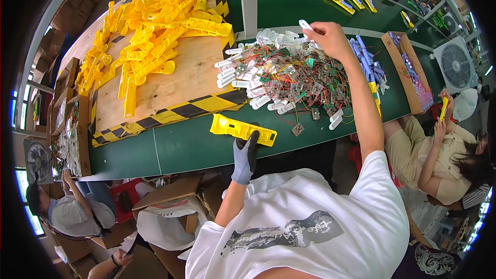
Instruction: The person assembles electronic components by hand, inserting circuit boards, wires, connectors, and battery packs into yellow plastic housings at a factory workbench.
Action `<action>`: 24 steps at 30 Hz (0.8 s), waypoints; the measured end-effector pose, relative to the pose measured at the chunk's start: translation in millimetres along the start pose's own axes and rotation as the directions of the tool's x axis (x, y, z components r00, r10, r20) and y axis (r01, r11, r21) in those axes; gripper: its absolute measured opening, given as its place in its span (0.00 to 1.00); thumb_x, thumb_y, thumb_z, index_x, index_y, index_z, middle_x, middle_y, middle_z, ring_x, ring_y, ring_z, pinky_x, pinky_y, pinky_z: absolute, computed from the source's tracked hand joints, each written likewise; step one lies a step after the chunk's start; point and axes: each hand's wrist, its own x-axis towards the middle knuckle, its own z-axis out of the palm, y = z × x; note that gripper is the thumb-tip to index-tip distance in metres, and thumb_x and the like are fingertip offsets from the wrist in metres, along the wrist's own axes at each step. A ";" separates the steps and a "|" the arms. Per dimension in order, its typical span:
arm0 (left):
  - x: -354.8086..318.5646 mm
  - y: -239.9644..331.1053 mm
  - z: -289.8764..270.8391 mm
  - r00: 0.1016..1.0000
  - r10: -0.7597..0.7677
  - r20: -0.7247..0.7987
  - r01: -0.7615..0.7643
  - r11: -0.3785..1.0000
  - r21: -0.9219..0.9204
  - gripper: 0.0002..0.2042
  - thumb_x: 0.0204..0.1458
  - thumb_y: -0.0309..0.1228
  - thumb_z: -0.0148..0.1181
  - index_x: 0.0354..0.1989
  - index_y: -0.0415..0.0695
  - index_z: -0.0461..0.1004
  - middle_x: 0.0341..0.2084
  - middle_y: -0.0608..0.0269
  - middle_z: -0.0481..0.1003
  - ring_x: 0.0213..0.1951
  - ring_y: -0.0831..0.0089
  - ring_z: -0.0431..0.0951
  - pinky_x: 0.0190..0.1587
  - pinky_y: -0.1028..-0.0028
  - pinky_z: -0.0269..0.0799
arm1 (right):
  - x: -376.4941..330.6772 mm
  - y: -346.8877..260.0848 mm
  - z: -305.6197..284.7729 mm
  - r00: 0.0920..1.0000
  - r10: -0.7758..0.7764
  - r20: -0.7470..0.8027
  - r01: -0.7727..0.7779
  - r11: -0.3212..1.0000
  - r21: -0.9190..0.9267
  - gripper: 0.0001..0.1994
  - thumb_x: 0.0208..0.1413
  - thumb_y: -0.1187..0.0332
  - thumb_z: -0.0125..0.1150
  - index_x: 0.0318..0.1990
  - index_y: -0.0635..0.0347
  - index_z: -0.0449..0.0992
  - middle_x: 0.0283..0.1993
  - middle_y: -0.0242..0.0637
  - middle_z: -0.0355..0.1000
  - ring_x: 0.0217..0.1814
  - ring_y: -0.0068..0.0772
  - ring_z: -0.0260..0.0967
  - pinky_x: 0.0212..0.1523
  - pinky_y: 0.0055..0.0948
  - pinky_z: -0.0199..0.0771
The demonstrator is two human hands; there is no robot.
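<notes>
My left hand point(245, 159), in a grey and black glove, grips a long yellow plastic housing point(226, 125) by its right part, over the near edge of the green workbench point(178, 147). The housing's hollow side with ribs shows. Bare and raised over the far side of the pile, my right hand point(330, 40) pinches a small white plastic piece point(304, 24) between thumb and fingers. Beneath it spreads a heap of white plastic parts point(258, 102) with thin red wires and small circuit boards point(297, 129). Whether wires hang from the pinched piece I cannot tell.
A large heap of yellow housings point(165, 25) lies on a wooden board point(163, 90) edged with black-and-yellow tape. Blue cylinders point(364, 56) lie right of the white heap, before a cardboard box point(400, 72). A metal post point(248, 2) stands behind. Co-workers sit at both sides.
</notes>
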 end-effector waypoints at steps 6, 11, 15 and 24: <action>4.7 5.2 -13.3 0.986 0.168 -0.026 -0.156 0.956 0.248 0.13 0.53 0.23 0.56 0.46 0.36 0.68 0.41 0.61 0.74 0.41 0.75 0.74 0.47 0.76 0.69 | -13.5 -13.8 33.1 0.979 -0.114 0.171 0.112 0.993 0.023 0.12 0.53 0.63 0.59 0.38 0.61 0.79 0.30 0.40 0.76 0.32 0.31 0.72 0.37 0.29 0.71; 17.6 18.0 -27.6 0.957 0.290 0.009 -0.280 0.914 0.293 0.12 0.53 0.22 0.56 0.46 0.35 0.68 0.40 0.59 0.75 0.41 0.74 0.74 0.47 0.75 0.68 | 44.7 23.6 52.1 0.904 -0.387 0.180 0.421 0.881 -0.219 0.13 0.48 0.70 0.61 0.43 0.52 0.77 0.47 0.38 0.71 0.49 0.38 0.68 0.49 0.35 0.67; 21.6 19.7 -35.7 0.985 0.165 0.056 -0.171 0.976 0.132 0.12 0.54 0.24 0.55 0.45 0.36 0.69 0.38 0.59 0.75 0.40 0.72 0.74 0.46 0.73 0.69 | 61.4 13.5 65.4 0.810 -0.357 0.465 0.524 0.796 -0.302 0.07 0.47 0.71 0.61 0.36 0.53 0.77 0.41 0.33 0.75 0.44 0.36 0.71 0.46 0.36 0.69; 18.4 22.2 -32.9 0.969 0.245 0.030 -0.246 0.969 0.022 0.15 0.54 0.27 0.54 0.50 0.39 0.65 0.37 0.55 0.74 0.39 0.66 0.74 0.43 0.66 0.71 | 29.0 -70.5 -26.9 0.721 -0.305 -0.622 0.590 0.740 0.322 0.10 0.60 0.65 0.51 0.41 0.64 0.71 0.28 0.34 0.75 0.24 0.18 0.71 0.24 0.17 0.69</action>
